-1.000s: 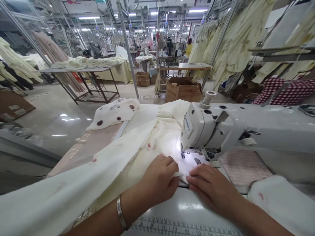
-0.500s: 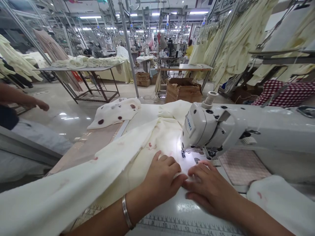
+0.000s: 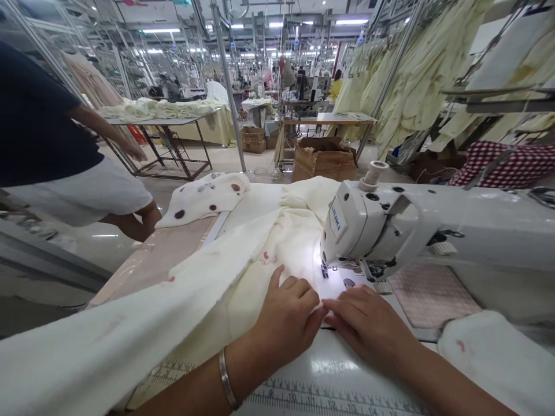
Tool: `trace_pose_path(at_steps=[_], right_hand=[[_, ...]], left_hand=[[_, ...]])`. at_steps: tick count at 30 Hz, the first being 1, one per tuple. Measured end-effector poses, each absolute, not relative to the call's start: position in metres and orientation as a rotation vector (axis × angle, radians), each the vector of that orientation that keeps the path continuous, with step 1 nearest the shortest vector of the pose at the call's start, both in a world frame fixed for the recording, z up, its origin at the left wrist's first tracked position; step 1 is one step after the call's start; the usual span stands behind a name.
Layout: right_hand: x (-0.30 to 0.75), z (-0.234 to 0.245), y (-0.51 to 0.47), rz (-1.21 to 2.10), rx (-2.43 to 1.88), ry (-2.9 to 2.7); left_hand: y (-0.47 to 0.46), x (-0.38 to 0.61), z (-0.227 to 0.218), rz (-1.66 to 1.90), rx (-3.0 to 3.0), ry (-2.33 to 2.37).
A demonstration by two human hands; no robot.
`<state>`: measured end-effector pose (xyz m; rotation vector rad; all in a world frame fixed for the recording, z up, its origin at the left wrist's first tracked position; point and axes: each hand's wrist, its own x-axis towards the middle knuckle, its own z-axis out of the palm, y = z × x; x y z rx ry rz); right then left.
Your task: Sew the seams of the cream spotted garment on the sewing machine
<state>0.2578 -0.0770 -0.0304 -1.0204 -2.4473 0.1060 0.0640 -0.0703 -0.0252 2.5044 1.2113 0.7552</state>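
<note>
A cream fabric piece point(image 3: 243, 254) with small reddish prints lies across the machine bed and drapes off to the lower left. My left hand point(image 3: 288, 312) rests on it, thumb and fingers pinched on the fabric's edge just in front of the needle. Close beside it, my right hand point(image 3: 368, 320) is closed, its fingertips meeting the same edge near my left thumb. The white sewing machine point(image 3: 368, 225) stands behind and to the right, its lamp lighting the cloth around the presser foot point(image 3: 324, 270).
A ruler strip point(image 3: 312, 396) runs along the front edge. Spotted fabric point(image 3: 203, 199) lies at the back left, and a pink cloth point(image 3: 433, 294) sits under the machine arm. A person in a dark shirt point(image 3: 39, 115) is at the left. Cardboard box point(image 3: 325, 162) stands behind.
My right hand's fingers have drawn together at the fabric edge beside my left thumb. The left hand stays nearly still. At the left, the person has come further into view.
</note>
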Motion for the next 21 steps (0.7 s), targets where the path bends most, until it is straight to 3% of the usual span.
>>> trace_pose_path(at_steps=[13,21], right_hand=[[0.249,-0.03,-0.079,0.096,-0.924,-2.605],[0.255,-0.026,-0.08,0.31,-0.89,-2.52]], left_hand=[[-0.056,0.057,-0.017,0.872,2.136,1.287],[-0.068,0.053,-0.018,0.644,2.61,1.128]])
